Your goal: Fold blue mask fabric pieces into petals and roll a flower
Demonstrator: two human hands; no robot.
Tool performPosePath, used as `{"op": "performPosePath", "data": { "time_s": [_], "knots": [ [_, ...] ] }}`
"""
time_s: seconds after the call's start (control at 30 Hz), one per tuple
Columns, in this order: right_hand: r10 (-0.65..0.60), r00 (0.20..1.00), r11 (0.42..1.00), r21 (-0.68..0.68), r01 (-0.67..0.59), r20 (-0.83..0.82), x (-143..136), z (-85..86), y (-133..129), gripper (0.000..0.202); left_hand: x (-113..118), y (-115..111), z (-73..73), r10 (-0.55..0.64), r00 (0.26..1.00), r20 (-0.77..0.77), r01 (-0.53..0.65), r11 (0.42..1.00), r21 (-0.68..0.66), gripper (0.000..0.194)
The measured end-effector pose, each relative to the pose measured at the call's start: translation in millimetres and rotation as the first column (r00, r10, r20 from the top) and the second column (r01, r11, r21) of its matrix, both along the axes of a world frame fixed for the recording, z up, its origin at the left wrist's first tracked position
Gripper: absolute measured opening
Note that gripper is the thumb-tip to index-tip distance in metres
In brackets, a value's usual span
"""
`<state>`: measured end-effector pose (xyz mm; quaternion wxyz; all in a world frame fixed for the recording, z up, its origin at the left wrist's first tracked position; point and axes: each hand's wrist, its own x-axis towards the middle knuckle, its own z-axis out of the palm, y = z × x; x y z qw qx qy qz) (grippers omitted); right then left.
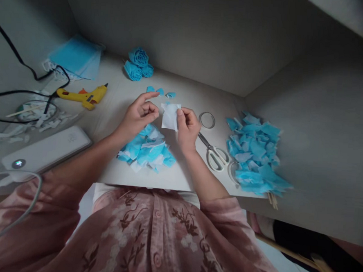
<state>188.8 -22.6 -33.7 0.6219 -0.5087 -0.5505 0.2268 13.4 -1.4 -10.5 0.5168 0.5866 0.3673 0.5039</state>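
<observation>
Between the thumb and fingers of my right hand (pixel 188 126) is a small white fabric square (pixel 170 117), held up over the table. My left hand (pixel 142 111) is just left of the square, apart from it; its index finger stretches out, the other fingers curl, and nothing shows in them. Below both hands lies a loose heap of blue and white fabric pieces (pixel 150 150). A few small blue petal-like pieces (pixel 160 92) rest beyond my left fingertips. To the right of my right hand are white-handled scissors (pixel 216 158) and a roll of tape (pixel 207 120).
Blue fabric roses (pixel 138 61) stand at the back, with blue face masks (pixel 74 57) at the back left. A yellow glue gun (pixel 87 96), white scraps (pixel 47 121) and a white power bank (pixel 50 146) occupy the left. A larger blue fabric pile (pixel 254 148) lies right. Walls enclose the table.
</observation>
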Motion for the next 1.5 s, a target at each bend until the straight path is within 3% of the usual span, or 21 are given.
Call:
{"op": "performPosePath", "data": {
  "time_s": [0.13, 0.23, 0.37, 0.53, 0.67, 0.87, 1.13, 1.33, 1.5],
  "knots": [
    [0.025, 0.997, 1.0, -0.01, -0.026, -0.068, 0, -1.2, 2, 0.039, -1, 3, -3.1, 0.089, 0.996, 0.014, -0.089, 0.996, 0.003, 0.043],
    [0.014, 0.996, 1.0, -0.019, -0.016, -0.085, 0, -1.0, 2, 0.04, -3, -1, 1.3, 0.093, 0.994, -0.054, -0.093, 0.996, 0.003, 0.028],
    [0.0, 0.996, 1.0, -0.005, 0.0, -0.087, 0, -1.2, 1, 0.04, -4, -9, 9.4, -0.018, 0.986, -0.166, 0.015, 1.0, -0.019, 0.035],
    [-0.025, 0.999, 0.999, 0.025, 0.024, 0.025, -3, -0.2, -3, 0.037, 2, -11, 7.3, -0.233, 0.959, -0.162, 0.219, 0.97, -0.101, 0.033],
    [-0.03, 0.996, 0.998, 0.049, 0.026, 0.082, -4, 2.8, -6, 0.037, 3, -9, 1.8, -0.185, 0.972, -0.148, 0.177, 0.982, -0.065, 0.029],
    [-0.052, 0.998, 0.999, 0.012, 0.052, -0.032, 3, 3.9, 2, 0.045, -2, -6, 2.9, -0.117, 0.983, -0.141, 0.11, 0.992, -0.056, 0.025],
    [0.087, 0.963, 0.986, -0.119, -0.121, -0.256, 7, -7.5, 19, 0.058, -5, -4, 7.1, -0.065, 0.988, -0.137, 0.058, 0.997, -0.051, 0.031],
    [0.17, 0.95, 0.964, -0.154, -0.215, -0.262, 1, -7.4, 12, 0.053, 1, -2, -0.3, -0.189, 0.981, -0.051, 0.184, 0.979, -0.086, 0.031],
    [0.206, 0.951, 0.957, -0.157, -0.245, -0.23, -4, -3.8, 5, 0.049, 1, 1, -9.3, -0.16, 0.985, -0.068, 0.154, 0.984, -0.09, 0.028]
  ]
}}
